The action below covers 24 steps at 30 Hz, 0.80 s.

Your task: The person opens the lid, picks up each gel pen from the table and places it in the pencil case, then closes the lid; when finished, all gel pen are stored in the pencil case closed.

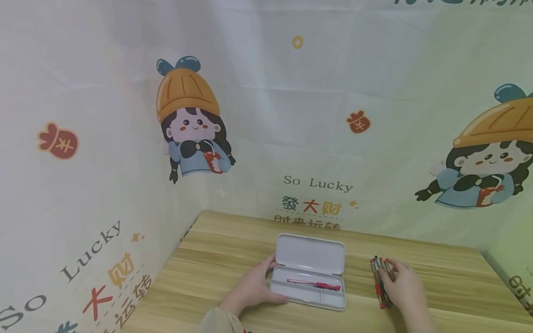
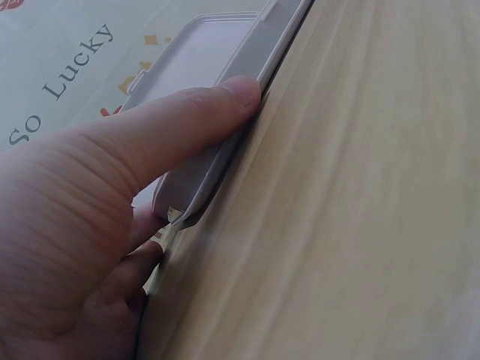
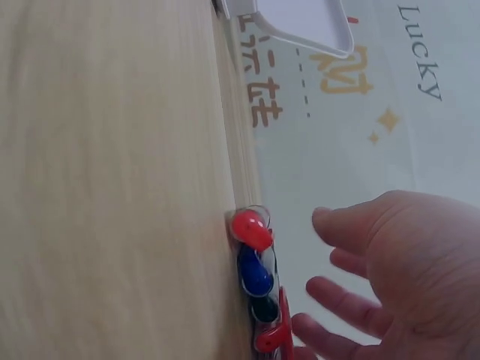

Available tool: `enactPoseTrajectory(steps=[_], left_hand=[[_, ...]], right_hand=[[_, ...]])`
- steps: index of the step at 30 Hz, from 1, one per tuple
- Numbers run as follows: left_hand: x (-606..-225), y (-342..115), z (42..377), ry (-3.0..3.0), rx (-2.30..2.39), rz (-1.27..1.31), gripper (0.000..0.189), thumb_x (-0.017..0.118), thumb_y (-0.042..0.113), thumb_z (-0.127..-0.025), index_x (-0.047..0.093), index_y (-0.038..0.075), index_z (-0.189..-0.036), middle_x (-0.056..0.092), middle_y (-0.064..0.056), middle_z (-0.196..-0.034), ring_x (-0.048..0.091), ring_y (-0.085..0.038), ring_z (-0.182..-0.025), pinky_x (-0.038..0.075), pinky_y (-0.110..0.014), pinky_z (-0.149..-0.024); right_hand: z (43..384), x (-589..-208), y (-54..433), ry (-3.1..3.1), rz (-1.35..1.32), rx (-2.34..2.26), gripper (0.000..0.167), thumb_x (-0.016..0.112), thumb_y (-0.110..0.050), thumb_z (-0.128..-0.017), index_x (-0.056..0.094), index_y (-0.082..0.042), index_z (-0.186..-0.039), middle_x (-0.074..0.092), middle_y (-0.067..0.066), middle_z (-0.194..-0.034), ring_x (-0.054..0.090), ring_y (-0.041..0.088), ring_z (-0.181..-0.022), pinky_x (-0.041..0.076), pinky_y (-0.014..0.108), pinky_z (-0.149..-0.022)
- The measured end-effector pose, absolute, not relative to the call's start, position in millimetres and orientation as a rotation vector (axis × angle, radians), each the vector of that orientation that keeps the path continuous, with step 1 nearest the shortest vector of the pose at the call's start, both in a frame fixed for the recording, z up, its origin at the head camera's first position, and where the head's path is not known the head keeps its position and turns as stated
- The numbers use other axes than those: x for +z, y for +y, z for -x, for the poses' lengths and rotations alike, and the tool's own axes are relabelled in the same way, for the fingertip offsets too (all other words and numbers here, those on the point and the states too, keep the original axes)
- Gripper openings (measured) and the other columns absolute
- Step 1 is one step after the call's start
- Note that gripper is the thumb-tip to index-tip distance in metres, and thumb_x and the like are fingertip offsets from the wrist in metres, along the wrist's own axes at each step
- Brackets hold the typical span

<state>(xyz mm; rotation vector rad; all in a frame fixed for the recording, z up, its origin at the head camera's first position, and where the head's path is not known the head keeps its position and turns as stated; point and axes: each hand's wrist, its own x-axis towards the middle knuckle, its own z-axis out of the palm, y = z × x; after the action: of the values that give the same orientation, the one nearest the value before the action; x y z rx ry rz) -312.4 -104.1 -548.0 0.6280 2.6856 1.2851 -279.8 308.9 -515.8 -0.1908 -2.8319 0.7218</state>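
Note:
A white pencil case (image 1: 306,304) lies on the table with its lid (image 1: 310,253) raised. One red pen (image 1: 319,284) rests inside, in the rear compartment. My left hand (image 1: 255,283) grips the case's left end; in the left wrist view its thumb (image 2: 202,112) presses the front wall. At the right, several pens (image 1: 378,282) with red, blue and dark ends lie bunched on the wood. Over them is my right hand (image 1: 405,286). Seen from the right wrist, thumb and fingers are spread beside the pens (image 3: 257,277), the thumb apart from them; fingertip contact is unclear.
The wood-grain table (image 1: 233,236) reaches back to a printed cloth (image 1: 258,138) with cartoon figures and lettering, which hangs behind and at the left. A strip of tabletop lies between the case and the pens.

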Motion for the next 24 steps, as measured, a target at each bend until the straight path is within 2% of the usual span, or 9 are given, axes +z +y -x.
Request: enactPoseTrajectory(steps=[9,12,17,24], left_hand=[[-549.3,-104.0,313.7,2.685,1.29,-0.631,0.134,0.104,0.045,-0.067,0.031,0.009,-0.173,0.064,-0.006,-0.161,0.05,-0.041,-0.156,0.035,-0.068,-0.133],[-549.2,-104.2,313.7,2.681,1.291,-0.627,0.134,0.104,0.045,-0.067,0.031,0.009,-0.173,0.063,-0.006,-0.162,0.049,-0.041,-0.157,0.035,-0.068,-0.133],[-548.8,-104.5,313.4,2.687,1.284,-0.627,0.133,0.104,0.045,-0.067,0.031,0.009,-0.173,0.064,-0.007,-0.161,0.05,-0.042,-0.156,0.035,-0.069,-0.132],[-549.6,-103.7,314.5,2.706,1.256,-0.61,0.133,0.104,0.047,-0.066,0.032,0.013,-0.173,0.066,-0.003,-0.159,0.052,-0.038,-0.155,0.036,-0.065,-0.133]], right_hand=[[276.9,-516.7,319.9,-2.918,0.257,0.722,0.058,0.063,-0.024,-0.106,0.055,0.019,-0.144,0.07,0.041,-0.13,0.068,0.061,-0.117,0.061,0.068,-0.096],[276.0,-516.0,320.8,-2.947,0.307,0.714,0.056,0.06,-0.023,-0.106,0.056,0.02,-0.141,0.068,0.042,-0.132,0.066,0.063,-0.12,0.06,0.069,-0.097],[274.7,-514.9,320.3,-2.971,0.382,0.708,0.052,0.059,-0.021,-0.104,0.06,0.019,-0.138,0.066,0.041,-0.137,0.063,0.064,-0.125,0.057,0.071,-0.102],[272.8,-513.1,321.8,-2.99,0.438,0.72,0.047,0.058,-0.017,-0.101,0.065,0.015,-0.134,0.07,0.039,-0.13,0.068,0.06,-0.116,0.059,0.067,-0.096]])
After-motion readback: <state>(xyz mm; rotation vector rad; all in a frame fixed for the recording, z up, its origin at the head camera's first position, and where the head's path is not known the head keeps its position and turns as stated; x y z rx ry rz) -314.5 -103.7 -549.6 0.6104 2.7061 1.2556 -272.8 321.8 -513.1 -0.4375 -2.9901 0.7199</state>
